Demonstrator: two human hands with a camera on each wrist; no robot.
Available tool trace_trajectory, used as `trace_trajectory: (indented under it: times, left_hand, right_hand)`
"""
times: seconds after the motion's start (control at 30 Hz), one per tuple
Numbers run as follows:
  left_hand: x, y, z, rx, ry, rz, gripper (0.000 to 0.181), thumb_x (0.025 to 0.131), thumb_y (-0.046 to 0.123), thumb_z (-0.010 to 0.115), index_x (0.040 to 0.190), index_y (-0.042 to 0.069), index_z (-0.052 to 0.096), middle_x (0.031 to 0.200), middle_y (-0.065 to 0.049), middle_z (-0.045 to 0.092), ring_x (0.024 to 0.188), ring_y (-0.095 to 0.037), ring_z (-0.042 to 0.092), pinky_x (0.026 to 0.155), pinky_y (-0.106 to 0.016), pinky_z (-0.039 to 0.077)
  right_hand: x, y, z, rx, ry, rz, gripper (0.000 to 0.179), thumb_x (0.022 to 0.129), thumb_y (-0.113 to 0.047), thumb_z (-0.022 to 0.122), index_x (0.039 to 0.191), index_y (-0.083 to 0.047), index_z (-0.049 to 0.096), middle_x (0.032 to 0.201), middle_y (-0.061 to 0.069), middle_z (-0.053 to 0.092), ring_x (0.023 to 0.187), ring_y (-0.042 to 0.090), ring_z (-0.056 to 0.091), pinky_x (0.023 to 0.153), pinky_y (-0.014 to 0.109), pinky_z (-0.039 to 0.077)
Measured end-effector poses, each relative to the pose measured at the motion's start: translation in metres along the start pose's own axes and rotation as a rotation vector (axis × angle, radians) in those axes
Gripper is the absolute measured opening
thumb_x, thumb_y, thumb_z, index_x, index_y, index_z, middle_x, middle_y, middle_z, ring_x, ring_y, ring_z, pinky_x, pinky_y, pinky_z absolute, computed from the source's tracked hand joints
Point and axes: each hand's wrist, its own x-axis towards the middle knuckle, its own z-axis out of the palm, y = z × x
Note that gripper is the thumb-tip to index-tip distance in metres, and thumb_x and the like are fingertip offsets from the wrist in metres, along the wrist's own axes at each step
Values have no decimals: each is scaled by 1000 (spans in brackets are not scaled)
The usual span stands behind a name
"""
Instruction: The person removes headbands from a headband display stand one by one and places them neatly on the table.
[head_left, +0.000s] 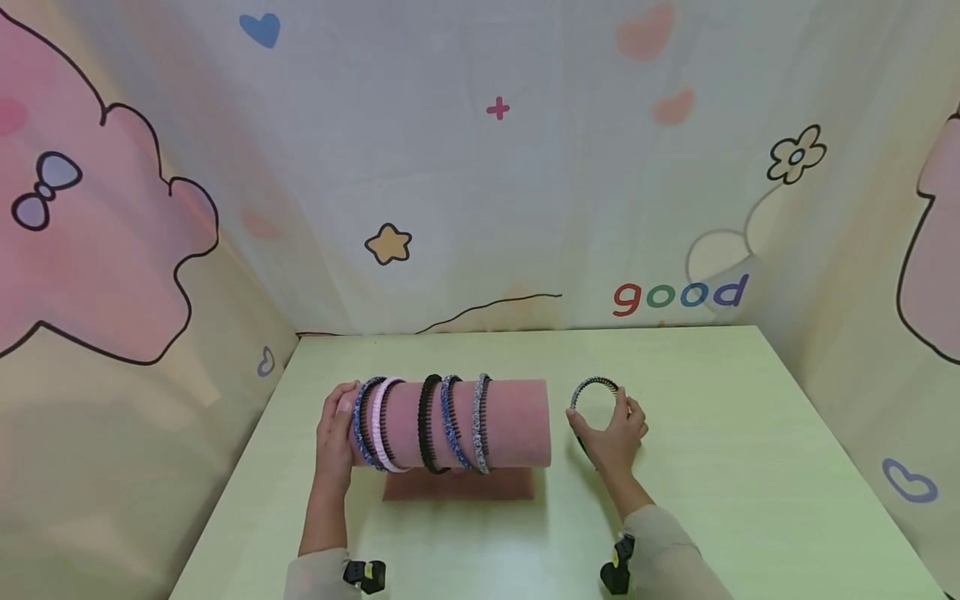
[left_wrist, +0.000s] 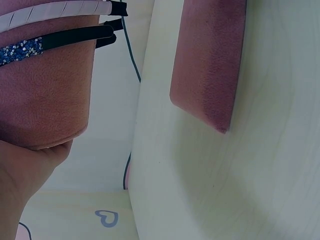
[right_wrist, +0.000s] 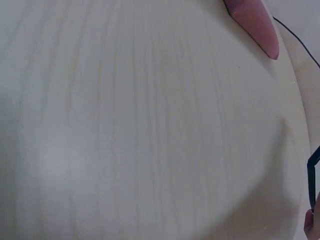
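A pink plush headband stand [head_left: 521, 421] lies crosswise before me, its roll above a flat base [head_left: 457, 485]. My left hand [head_left: 335, 442] grips the roll's left end. Round the roll sit a blue glitter headband [head_left: 362, 425], a pale pink one [head_left: 380, 425], a black one [head_left: 426, 425], another blue one [head_left: 453, 425] and a silver glitter one [head_left: 480, 425]. To the right of the roll, my right hand [head_left: 617, 437] holds a toothed glitter headband [head_left: 596, 380] between thumb and fingers. Only its dark end [right_wrist: 311, 185] shows in the right wrist view.
The stand rests on a pale wood-grain table [head_left: 750, 467]. Behind the table and at both sides hangs a printed cloth [head_left: 450, 167] with cartoon shapes and the word "good".
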Motion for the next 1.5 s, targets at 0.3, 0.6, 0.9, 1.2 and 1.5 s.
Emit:
trace_trajectory:
  times: [0.3, 0.6, 0.9, 1.2, 1.5]
  left_hand:
    - [-3, 0, -1, 4, 20, -10, 37, 100, 25, 36, 129, 4, 44, 131, -3, 48, 116, -16, 43, 96, -33, 28]
    - [-1, -3, 1, -9, 5, -14, 38, 100, 28, 37, 129, 4, 43, 132, -3, 46, 116, -17, 42, 96, -35, 28]
    - [-1, 0, 1, 3, 3, -25, 36, 101, 24, 35, 129, 4, 44, 134, -4, 46, 117, -16, 41, 97, -36, 26]
    - [0, -6, -3, -3, 5, -8, 36, 100, 24, 37, 129, 5, 44, 134, -3, 46, 116, -16, 42, 96, -35, 27]
    - [1, -7, -3, 0, 5, 10, 38, 100, 27, 37, 129, 4, 44, 132, -4, 47, 116, -19, 42, 95, -35, 28]
  right_hand:
    - [19, 4, 5, -102, -55, 31, 107, 69, -57, 71, 146, -2, 21, 136, 23, 24, 124, 42, 19, 92, 57, 23]
    - [32, 10, 12, -213, -135, 34, 111, 67, -60, 72, 145, -1, 21, 138, 28, 17, 124, 44, 17, 93, 59, 21]
    - [27, 8, 17, -336, -187, 12, 113, 65, -60, 72, 141, 6, 22, 132, 36, 21, 118, 49, 20, 90, 59, 25]
    - [26, 9, 27, -462, -194, 53, 110, 63, -67, 68, 133, 8, 29, 126, 35, 29, 113, 49, 27, 85, 61, 27]
    - [27, 9, 32, -419, -155, 83, 115, 59, -70, 69, 135, 6, 27, 129, 33, 25, 113, 47, 24, 83, 60, 25]
